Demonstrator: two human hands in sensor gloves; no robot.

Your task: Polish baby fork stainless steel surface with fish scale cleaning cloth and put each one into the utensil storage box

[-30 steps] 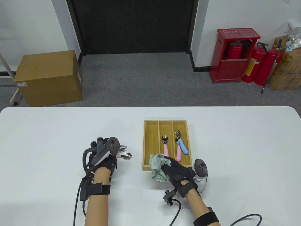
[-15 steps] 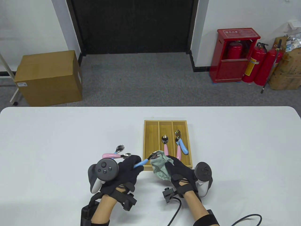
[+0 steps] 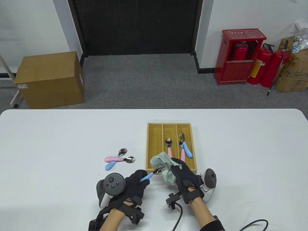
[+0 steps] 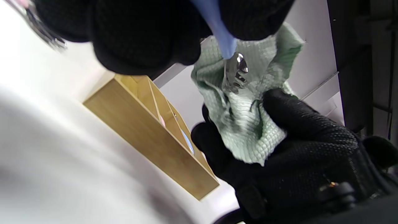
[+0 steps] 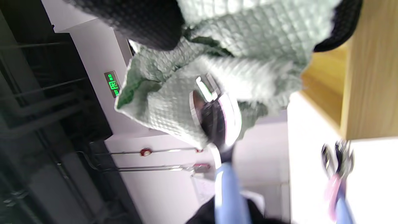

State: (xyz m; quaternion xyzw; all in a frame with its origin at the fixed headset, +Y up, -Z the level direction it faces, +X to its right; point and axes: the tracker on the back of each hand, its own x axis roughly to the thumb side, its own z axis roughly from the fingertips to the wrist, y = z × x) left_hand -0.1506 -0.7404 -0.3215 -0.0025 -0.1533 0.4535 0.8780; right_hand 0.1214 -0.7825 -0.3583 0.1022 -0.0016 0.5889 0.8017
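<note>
the left hand (image 3: 133, 185) has its fingers curled tight around the blue handle of a fork (image 3: 154, 173). the fork is up off the table (image 3: 48, 144), in front of the near edge of the box (image 3: 154, 172). its shiny metal end points to the right and sits against the cloth (image 3: 166, 168).

the right hand (image 3: 185, 178) grips the green cloth, bunched up in its fingers. in the left wrist view the fork's metal end (image 4: 235, 73) lies on the cloth (image 4: 248, 124), with a black thumb just below it. in the right wrist view the shiny end (image 5: 214, 118) is pressed into the cloth (image 5: 174, 102).

the box is wood with three long slots. the left slot has nothing to see in it. the middle slot holds a pink spoon (image 3: 169, 148). the right slot holds a pink fork (image 3: 182, 154) and a blue fork (image 3: 185, 145), one crossing the other.

two more forks lie on the table to the left of the box, well apart from it. one is pink (image 3: 115, 158) and one is blue (image 3: 114, 160), and they cross each other.
</note>
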